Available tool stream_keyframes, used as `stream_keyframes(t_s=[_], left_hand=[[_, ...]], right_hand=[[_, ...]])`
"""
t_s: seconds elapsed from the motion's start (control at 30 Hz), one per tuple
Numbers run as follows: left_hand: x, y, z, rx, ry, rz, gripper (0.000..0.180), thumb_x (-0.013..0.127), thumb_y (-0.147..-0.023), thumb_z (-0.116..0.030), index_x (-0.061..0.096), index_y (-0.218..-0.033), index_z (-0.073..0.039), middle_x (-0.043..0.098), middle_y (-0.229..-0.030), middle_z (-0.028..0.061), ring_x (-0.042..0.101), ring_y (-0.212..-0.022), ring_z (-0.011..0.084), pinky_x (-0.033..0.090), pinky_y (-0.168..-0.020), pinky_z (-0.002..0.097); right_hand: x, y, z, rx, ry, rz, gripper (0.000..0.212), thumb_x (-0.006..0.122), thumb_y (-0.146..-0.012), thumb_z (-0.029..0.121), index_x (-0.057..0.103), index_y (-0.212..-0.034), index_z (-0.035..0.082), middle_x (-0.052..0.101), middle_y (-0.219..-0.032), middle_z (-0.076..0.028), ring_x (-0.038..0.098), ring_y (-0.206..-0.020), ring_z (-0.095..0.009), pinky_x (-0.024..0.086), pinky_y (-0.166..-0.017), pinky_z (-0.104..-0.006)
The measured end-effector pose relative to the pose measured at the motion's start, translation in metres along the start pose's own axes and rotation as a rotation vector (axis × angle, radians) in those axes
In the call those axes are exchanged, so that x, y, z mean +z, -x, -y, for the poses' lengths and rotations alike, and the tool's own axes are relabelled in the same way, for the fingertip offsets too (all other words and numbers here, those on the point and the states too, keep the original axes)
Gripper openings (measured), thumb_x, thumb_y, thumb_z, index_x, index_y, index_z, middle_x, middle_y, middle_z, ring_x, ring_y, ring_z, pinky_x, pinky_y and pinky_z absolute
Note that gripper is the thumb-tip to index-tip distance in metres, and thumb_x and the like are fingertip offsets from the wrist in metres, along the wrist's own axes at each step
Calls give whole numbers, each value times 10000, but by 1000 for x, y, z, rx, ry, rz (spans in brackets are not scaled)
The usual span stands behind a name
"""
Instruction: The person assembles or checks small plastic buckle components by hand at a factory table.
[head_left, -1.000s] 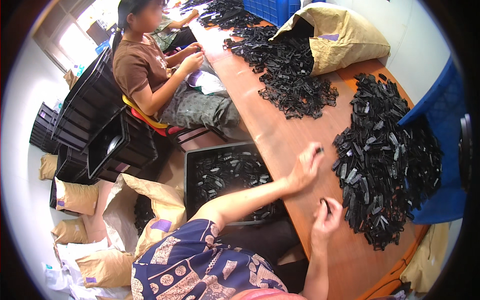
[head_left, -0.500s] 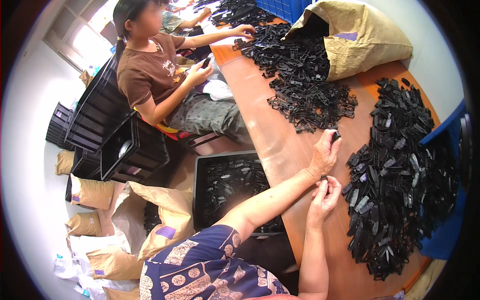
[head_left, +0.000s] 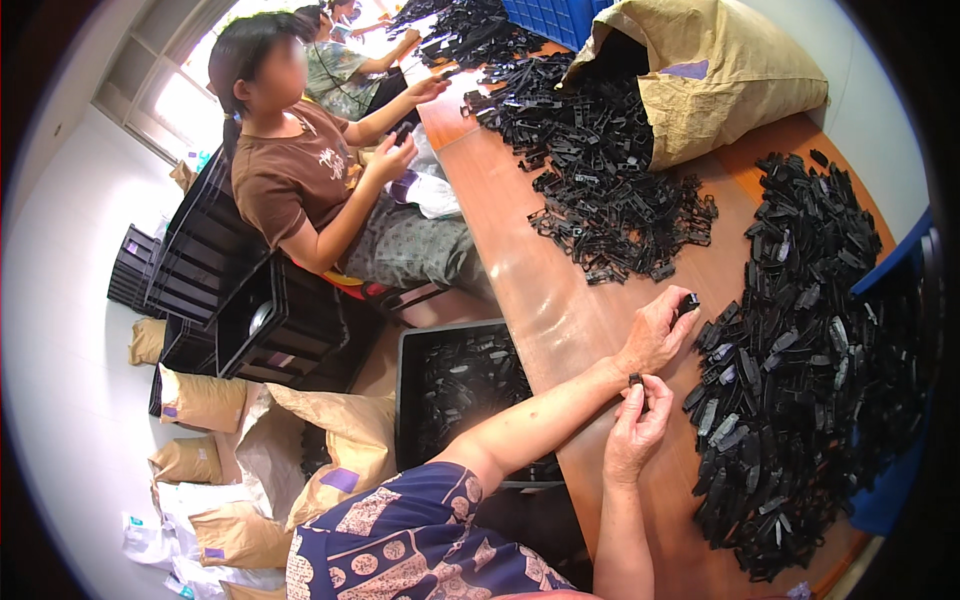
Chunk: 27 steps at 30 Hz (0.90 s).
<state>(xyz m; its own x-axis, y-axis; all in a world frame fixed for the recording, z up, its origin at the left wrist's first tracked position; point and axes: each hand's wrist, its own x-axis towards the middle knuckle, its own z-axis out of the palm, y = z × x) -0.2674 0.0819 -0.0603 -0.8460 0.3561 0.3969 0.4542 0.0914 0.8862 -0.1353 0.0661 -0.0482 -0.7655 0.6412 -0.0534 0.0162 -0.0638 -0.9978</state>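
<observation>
My left hand (head_left: 657, 332) reaches over the wooden table, closed round a small black plastic piece (head_left: 688, 304) whose end sticks out past the fingertips. Just below it, my right hand (head_left: 638, 425) pinches another small black plastic piece (head_left: 636, 380) between thumb and fingers. The two hands are apart. Right of them spreads a large heap of long black plastic pieces (head_left: 770, 370), its edge close to my left fingertips. Farther up the table lies a pile of black frame-like plastic parts (head_left: 610, 200).
A tan sack (head_left: 735, 85) lies tipped on the far pile. A black crate (head_left: 405, 400) of parts stands beside the table's left edge. Across sits a co-worker (head_left: 300, 170) in brown, holding black pieces. Sacks (head_left: 340, 430) and stacked crates (head_left: 240, 310) fill the left; a blue bin (head_left: 890, 490) stands right.
My left hand has moved down and right, nearer the heap, still holding its piece. My right hand has shifted slightly lower. The co-worker's far hand has drawn back from the pile.
</observation>
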Motion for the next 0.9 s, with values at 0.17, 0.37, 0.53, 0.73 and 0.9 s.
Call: stream_keyframes(t_s=[0.17, 0.37, 0.53, 0.73, 0.9], left_hand=[[2, -1, 11, 12, 1, 1, 215, 615, -891, -168, 524, -1029, -31, 591, -794, 122, 576, -665, 252, 463, -609, 342], [-10, -4, 10, 86, -21, -104, 223, 634, -844, -110, 530, -1015, -12, 571, -896, 161, 573, -826, 273, 466, -731, 356], [-135, -153, 18, 275, -422, -488, 288, 614, -806, -175, 574, -962, 63, 427, -1303, 308, 452, -1158, 450, 332, -1026, 510], [-304, -290, 8, -336, -984, -170, 533, 674, -718, -458, 660, -1180, -192, 229, -1516, 210, 360, -1331, 354, 313, -1071, 509], [-312, -293, 24, -216, -1190, 93, 556, 683, -746, -491, 668, -1149, -108, 253, -1492, 239, 337, -1344, 361, 329, -1079, 415]], right_hand=[[2, -1, -12, -74, -3, -13, 163, 535, -937, 67, 546, -1071, -25, 586, -970, -101, 593, -813, -153, 507, -693, -272], [5, -1, -10, -66, 51, -20, 155, 548, -927, 79, 561, -1049, -15, 618, -904, -95, 605, -804, -165, 499, -701, -299], [-1, -5, -13, -108, 28, -63, 111, 585, -909, 93, 591, -978, 7, 648, -854, -98, 624, -729, -207, 498, -666, -322], [6, -4, -11, -195, 172, -35, 109, 592, -902, 89, 596, -989, 23, 661, -875, -102, 635, -764, -212, 502, -678, -329], [14, -2, -5, -186, 130, 12, 115, 595, -901, 118, 603, -986, 42, 670, -871, -102, 637, -777, -231, 499, -680, -352]])
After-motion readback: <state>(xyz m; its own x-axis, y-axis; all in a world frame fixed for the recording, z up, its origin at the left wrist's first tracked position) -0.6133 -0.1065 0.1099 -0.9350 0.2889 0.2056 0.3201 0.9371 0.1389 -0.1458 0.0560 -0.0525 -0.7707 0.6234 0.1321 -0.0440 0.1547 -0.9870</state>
